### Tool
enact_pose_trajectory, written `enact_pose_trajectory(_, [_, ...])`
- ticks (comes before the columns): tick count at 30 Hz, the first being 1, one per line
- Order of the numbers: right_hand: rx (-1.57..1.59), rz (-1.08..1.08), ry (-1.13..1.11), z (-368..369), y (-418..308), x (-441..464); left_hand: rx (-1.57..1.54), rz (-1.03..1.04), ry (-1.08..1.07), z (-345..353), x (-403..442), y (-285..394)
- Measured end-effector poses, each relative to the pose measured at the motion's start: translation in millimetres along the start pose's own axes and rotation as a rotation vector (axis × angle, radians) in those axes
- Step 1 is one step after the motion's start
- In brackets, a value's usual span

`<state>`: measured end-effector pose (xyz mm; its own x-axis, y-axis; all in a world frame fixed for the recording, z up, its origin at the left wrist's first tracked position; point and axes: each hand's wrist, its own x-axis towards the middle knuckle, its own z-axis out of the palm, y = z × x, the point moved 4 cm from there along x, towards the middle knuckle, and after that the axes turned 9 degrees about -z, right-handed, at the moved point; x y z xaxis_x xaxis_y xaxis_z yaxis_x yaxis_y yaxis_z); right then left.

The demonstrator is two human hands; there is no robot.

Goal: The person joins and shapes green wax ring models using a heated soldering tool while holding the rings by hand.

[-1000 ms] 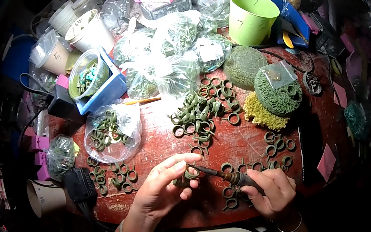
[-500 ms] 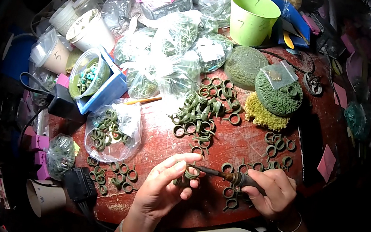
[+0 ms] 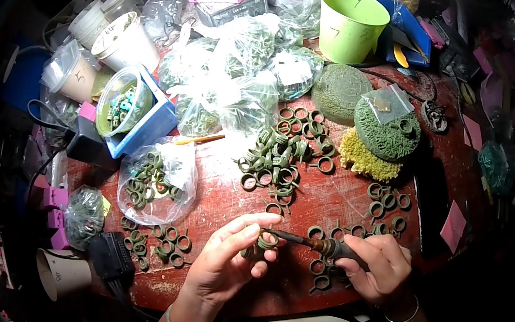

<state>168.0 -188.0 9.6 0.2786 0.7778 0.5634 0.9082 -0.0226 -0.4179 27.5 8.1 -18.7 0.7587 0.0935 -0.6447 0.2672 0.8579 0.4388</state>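
My left hand (image 3: 223, 255) pinches a small dark-green ring (image 3: 268, 241) between thumb and fingers, with more green showing behind the fingers. My right hand (image 3: 382, 265) is closed around the dark handle of a soldering iron (image 3: 323, 246). Its thin tip points left and reaches the top of the held ring; whether it touches cannot be made out. Under and beyond my right hand lie several loose green rings (image 3: 322, 282). A larger heap of such rings (image 3: 278, 154) sits beyond my left hand.
Clear bags of green pieces (image 3: 234, 92) pile up at the back beside a lime-green bucket (image 3: 348, 29). Round green textured blocks (image 3: 383, 136) stand right of the heap. An open bag of rings (image 3: 159, 180), a blue bin (image 3: 156, 122) and a paper cup (image 3: 64, 274) are at left.
Almost nothing differs. The ring in my left hand has shifted or tilted very slightly, while the iron stays against the same spot.
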Motion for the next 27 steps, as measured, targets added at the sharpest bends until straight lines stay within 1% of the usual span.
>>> enact_pose_trajectory(24, [0.007,-0.001,0.001,-0.7,0.7,-1.2,0.012,0.007,0.003,-2.6,0.8,0.5])
enact_pose_trajectory(26, [0.011,-0.002,0.005,-1.2,0.6,-1.2,-0.049,-0.016,-0.101,-4.4,1.8,0.2])
enact_pose_trajectory(27, [0.008,-0.004,0.005,-1.0,0.4,-1.2,-0.049,-0.016,-0.101,-4.7,1.8,0.1])
